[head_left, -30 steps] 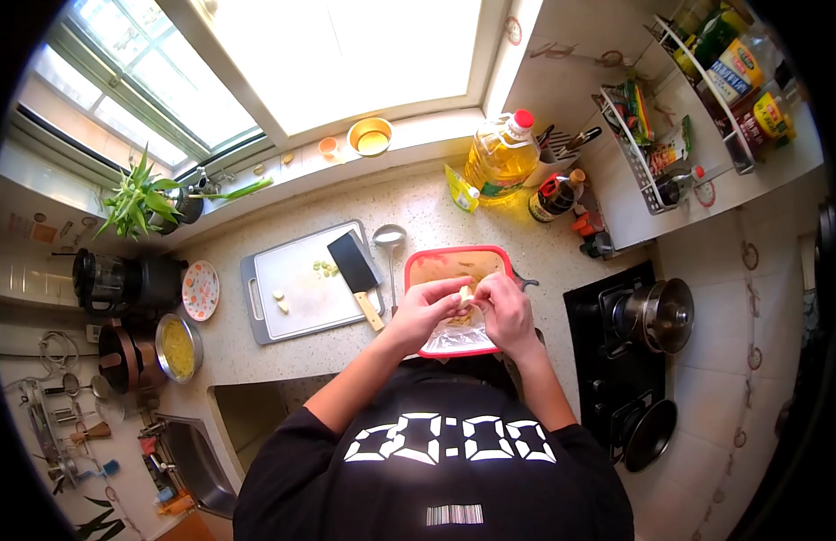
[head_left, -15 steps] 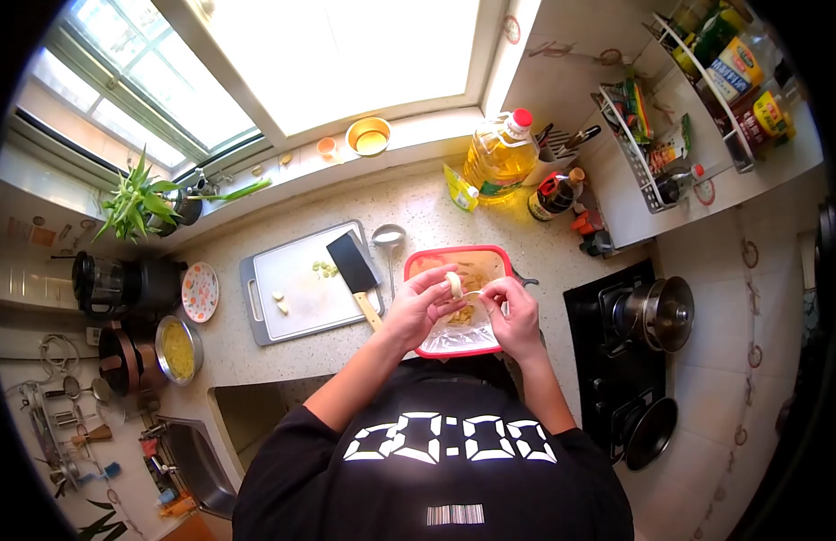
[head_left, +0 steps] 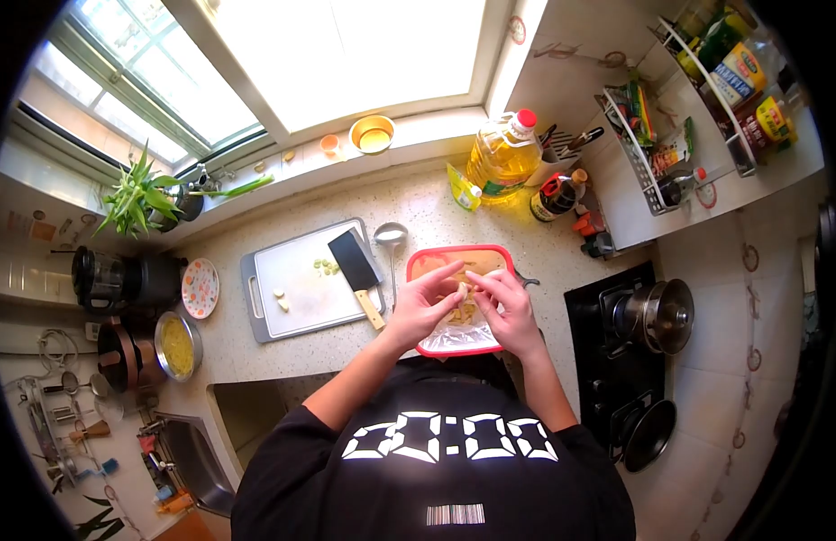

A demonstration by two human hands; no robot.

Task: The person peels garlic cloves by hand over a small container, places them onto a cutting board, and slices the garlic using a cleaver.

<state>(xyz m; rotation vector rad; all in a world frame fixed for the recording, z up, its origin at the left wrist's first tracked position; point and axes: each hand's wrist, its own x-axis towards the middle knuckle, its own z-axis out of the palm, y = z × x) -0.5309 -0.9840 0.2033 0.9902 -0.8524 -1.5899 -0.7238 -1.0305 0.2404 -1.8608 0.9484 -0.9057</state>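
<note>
My left hand (head_left: 424,307) pinches a pale garlic clove (head_left: 463,289) between thumb and fingers. Close against it, my right hand (head_left: 508,311) has its thumb and fingertips drawn together at the clove; whether a bit of skin is between them is too small to tell. Both hands are above a red-rimmed container (head_left: 463,250), which holds brownish pieces and has clear plastic at its near side. To the left, a white cutting board (head_left: 301,311) bears chopped green bits (head_left: 326,267), a few pale cloves (head_left: 282,301) and a cleaver (head_left: 353,263) with a wooden handle.
A ladle (head_left: 391,236) lies between board and container. Behind stand an oil jug (head_left: 502,162) and a dark sauce bottle (head_left: 553,198). The stove (head_left: 607,361) with a pot (head_left: 663,316) and pan (head_left: 650,435) is on the right; a metal bowl (head_left: 195,356) and sink (head_left: 197,460) are left.
My right hand has come closer to my left, its fingers now at the clove. The thin pale strip seen between the hands no longer shows. The clove has shifted slightly down.
</note>
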